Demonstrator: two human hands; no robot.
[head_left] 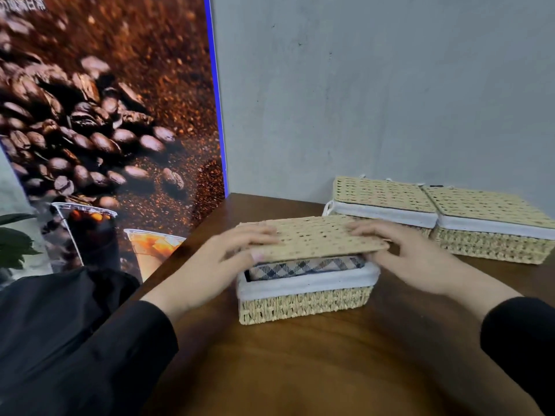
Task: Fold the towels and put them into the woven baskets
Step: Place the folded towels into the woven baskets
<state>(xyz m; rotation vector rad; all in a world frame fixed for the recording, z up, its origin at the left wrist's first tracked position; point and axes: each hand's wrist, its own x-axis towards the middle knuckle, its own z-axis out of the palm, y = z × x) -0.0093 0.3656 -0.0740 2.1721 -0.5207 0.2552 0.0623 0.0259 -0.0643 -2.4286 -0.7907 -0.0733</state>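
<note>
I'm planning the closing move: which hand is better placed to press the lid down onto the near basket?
Probably the left hand: its fingers lie on top of the lid, whose front edge is raised over the plaid towel. The right hand grips the lid's side edge.

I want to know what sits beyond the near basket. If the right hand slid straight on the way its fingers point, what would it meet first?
The right hand points left across the woven lid it holds. Going on, it would likely meet the left hand at the lid's other end; depth is uncertain.
</note>
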